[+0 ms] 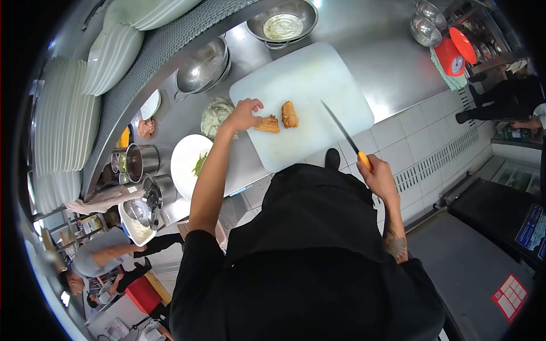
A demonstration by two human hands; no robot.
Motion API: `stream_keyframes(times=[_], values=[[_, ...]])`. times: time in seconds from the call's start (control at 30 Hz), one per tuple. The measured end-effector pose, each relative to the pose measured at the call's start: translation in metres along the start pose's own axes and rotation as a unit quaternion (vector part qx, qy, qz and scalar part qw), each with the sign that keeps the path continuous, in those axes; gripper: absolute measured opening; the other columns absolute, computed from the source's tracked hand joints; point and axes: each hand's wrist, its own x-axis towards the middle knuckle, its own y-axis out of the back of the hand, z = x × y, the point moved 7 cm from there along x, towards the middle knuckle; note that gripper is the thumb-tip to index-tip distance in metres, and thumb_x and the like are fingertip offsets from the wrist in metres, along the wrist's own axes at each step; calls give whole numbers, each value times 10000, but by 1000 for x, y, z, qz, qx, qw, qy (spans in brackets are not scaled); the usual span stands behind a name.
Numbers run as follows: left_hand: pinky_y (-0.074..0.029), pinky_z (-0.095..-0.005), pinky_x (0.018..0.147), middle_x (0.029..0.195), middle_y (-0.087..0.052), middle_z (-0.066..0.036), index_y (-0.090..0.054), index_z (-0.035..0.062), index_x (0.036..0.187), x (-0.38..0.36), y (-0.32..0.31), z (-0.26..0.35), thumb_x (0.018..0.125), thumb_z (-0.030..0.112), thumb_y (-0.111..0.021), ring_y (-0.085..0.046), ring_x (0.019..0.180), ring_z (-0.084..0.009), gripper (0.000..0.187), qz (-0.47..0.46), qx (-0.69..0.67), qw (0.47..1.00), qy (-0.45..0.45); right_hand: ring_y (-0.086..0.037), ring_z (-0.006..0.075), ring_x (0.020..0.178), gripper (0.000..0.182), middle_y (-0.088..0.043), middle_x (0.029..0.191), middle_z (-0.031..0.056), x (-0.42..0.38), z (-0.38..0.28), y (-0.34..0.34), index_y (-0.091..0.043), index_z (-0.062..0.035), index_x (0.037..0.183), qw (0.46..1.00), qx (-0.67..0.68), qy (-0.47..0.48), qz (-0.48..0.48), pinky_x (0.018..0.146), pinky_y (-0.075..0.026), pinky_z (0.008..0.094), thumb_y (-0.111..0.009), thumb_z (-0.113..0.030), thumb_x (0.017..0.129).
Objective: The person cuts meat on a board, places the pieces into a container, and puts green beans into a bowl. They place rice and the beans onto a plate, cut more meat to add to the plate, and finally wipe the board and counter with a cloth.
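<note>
On the white cutting board (307, 74) lie two browned pieces of cooked meat. The left piece of meat (268, 124) has its end right by the thumb of my left hand (244, 115). My left fingers are bent and apart, with bare board showing between them and the thumb. A second piece of meat (289, 115) sits just to its right, separate from it. My right hand (379, 177) is wrapped round the yellow handle of a kitchen knife (342, 128). The blade points up and left, its tip over the right part of the board, apart from the meat.
Metal bowls (282, 25) and a colander (203, 68) stand behind the board. Left are a plastic bag (216, 116) and a white plate (181, 162) with green vegetables. A red scale (449, 55) is at far right. Stacked plates (65, 119) fill the shelf. Other people stand farther off.
</note>
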Motion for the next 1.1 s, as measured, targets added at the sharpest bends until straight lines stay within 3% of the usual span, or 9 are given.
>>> stream_keyframes(times=[0.23, 0.43, 0.57, 0.67, 0.77, 0.8, 0.93, 1.03, 1.1], values=[[-435, -411, 926, 1078, -597, -88, -601, 97, 1100, -44, -12, 23, 669, 161, -749, -515, 1084, -307, 460, 127, 7, 981, -150, -613, 432, 791, 339, -642, 797, 243, 10, -31, -35, -601, 14, 881, 975, -58, 79, -199, 713, -474, 488, -630, -324, 887], [-431, -420, 904, 1042, -605, -42, -599, 95, 1077, -55, -67, 26, 664, 249, -806, -557, 1032, -270, 487, 181, 13, 982, -43, -610, 425, 747, 291, -651, 774, 221, 37, -21, -41, -609, 9, 882, 988, -87, 27, -121, 689, -482, 465, -616, -280, 919], [-433, -417, 891, 1062, -584, -65, -590, 84, 1074, -83, -89, 48, 660, 323, -832, -554, 1036, -278, 536, 246, 2, 969, 19, -571, 412, 660, 269, -634, 737, 216, 27, -26, -14, -582, -1, 960, 980, -54, 44, -187, 638, -482, 422, -600, -269, 950], [-459, -418, 868, 1112, -529, -114, -564, 62, 1085, -104, -83, 50, 672, 334, -840, -558, 1014, -302, 567, 365, -72, 928, -14, -563, 436, 608, 354, -622, 728, 247, 22, -45, 26, -460, -65, 1270, 994, 54, 85, 43, 574, -480, 417, -541, -273, 995], [-489, -411, 828, 1086, -535, -110, -563, 53, 1080, -106, -84, 45, 684, 285, -829, -569, 979, -299, 530, 368, -107, 923, -30, -616, 357, 560, 292, -608, 658, 219, 52, 11, -3, -503, -24, 1158, 989, -83, 77, 100, 517, -459, 440, -532, -267, 999], [-489, -411, 828, 1086, -535, -110, -563, 53, 1080, -106, -83, 45, 684, 285, -829, -569, 979, -299, 530, 376, -114, 919, -27, -622, 500, 705, 278, -632, 740, 294, 58, 19, -15, -490, -5, 1094, 977, -206, 44, 16, 593, -475, 521, -560, -240, 964], [-508, -401, 795, 1036, -537, -106, -574, 54, 1052, -109, -82, 49, 689, 248, -812, -579, 936, -302, 475, 396, -106, 910, -55, -621, 504, 715, 214, -623, 706, 295, 60, -2, -28, -460, 17, 1011, 978, -190, 82, 11, 601, -478, 525, -551, -147, 909], [-510, -398, 789, 1010, -538, -99, -581, 54, 1032, -114, -91, 45, 690, 236, -805, -578, 927, -302, 447, 396, -129, 908, -50, -605, 525, 754, 216, -612, 729, 320, 41, -56, -43, -451, 20, 986, 987, -106, 33, -113, 670, -474, 568, -540, -158, 901], [-511, -396, 784, 1002, -538, -95, -584, 53, 1025, -112, -90, 45, 692, 230, -800, -578, 925, -299, 434, 397, -138, 906, -52, -602, 527, 737, 194, -614, 719, 314, 39, -80, -67, -445, 14, 1007, 964, -165, 134, -159, 675, -478, 581, -513, -144, 919]])
